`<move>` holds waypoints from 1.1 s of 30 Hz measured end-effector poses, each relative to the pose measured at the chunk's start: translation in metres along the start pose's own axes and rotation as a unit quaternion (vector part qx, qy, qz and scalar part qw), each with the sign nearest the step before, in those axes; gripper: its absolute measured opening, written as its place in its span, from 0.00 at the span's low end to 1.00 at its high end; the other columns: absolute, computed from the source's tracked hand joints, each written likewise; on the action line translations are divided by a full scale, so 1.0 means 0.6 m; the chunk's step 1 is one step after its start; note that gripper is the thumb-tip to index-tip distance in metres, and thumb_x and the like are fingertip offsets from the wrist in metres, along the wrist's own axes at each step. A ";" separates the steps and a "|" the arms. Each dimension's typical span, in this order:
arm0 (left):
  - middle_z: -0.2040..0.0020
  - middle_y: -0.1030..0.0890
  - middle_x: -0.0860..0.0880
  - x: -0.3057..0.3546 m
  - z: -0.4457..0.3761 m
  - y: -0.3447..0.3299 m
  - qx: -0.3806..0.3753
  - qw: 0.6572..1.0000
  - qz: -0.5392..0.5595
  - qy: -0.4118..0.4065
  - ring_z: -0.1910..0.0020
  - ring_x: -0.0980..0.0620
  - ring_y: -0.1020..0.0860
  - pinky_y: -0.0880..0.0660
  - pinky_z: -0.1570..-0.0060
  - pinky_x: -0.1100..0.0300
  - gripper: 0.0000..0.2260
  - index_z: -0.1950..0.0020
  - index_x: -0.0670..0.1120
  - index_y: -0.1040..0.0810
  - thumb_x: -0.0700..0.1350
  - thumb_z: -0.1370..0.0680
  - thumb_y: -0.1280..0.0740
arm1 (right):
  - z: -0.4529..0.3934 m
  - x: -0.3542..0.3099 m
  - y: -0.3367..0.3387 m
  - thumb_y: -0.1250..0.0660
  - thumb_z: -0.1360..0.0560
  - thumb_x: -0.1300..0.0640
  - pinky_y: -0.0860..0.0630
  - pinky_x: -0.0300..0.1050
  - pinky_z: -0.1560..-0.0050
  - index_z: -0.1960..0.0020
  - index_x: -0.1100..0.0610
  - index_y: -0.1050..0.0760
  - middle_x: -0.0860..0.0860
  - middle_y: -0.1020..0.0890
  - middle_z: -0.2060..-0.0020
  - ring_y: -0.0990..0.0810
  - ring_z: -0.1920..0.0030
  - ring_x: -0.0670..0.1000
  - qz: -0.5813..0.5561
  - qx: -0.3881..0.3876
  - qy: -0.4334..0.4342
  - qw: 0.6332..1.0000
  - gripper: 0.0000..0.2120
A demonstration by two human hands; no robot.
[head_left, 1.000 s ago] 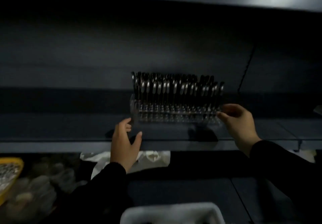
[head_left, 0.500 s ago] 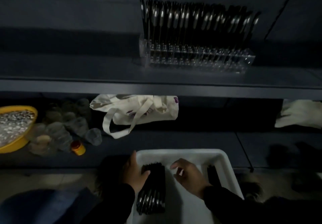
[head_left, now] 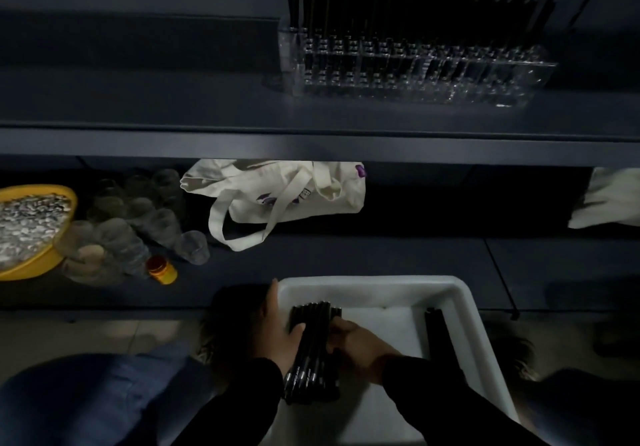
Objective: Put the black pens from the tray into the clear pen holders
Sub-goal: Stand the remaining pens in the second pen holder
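1. Whereas a second ago both hands sat at the ends of the clear pen holder point(head_left: 415, 71) on the upper shelf, they are now down in the white tray point(head_left: 460, 310) at the near edge of the view; half a second ago they were only arriving beside the pens.
2. The left hand point(head_left: 277, 334) now presses against the left side of the bundle of black pens point(head_left: 311, 341), thumb across its top, while the right hand point(head_left: 360, 345) curls its fingers round the bundle's right side, so both hands grip it.
3. Judged from this, the holder has been set in place and the person is starting a fresh pickup; lifting the bundle to the shelf is the likely next step.
4. The clear pen holder stands on the upper shelf point(head_left: 311, 144), toward its right, and its rows are packed with upright pens; whether free slots remain at its right end is too dim to tell.
5. The white tray holds the gripped bundle left of centre and a few more black pens point(head_left: 434, 327) lying along its right wall.
6. On the lower shelf, a yellow bowl point(head_left: 52, 255) at the left edge is filled with small pale pieces; clear cups point(head_left: 145, 217), an orange-capped bottle point(head_left: 161, 269) and a cloth tote bag point(head_left: 277, 196) lie beside it.
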State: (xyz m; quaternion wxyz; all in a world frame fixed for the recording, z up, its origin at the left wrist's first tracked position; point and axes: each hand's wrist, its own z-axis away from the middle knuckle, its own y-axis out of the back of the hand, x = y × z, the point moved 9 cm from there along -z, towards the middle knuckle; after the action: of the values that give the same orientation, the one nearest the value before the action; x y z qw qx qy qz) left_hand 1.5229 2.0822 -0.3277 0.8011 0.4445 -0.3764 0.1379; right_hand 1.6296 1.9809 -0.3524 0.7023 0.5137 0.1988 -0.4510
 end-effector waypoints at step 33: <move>0.29 0.35 0.52 0.487 -0.061 0.356 0.168 0.938 0.021 -0.302 0.30 0.53 0.36 0.38 0.33 0.61 0.30 0.26 0.50 0.39 0.50 0.25 0.30 | 0.098 -0.518 0.594 0.40 0.21 0.64 0.25 0.37 0.62 0.57 0.60 0.29 0.54 0.23 0.62 0.25 0.66 0.45 -0.144 0.381 0.263 0.875 0.06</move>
State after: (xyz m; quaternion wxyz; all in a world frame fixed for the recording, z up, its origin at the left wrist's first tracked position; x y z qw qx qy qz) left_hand 1.6200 2.1995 0.0024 0.5606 0.5850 -0.5812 0.0752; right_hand 1.7577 2.0845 0.0947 0.3012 0.8067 0.2611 -0.4363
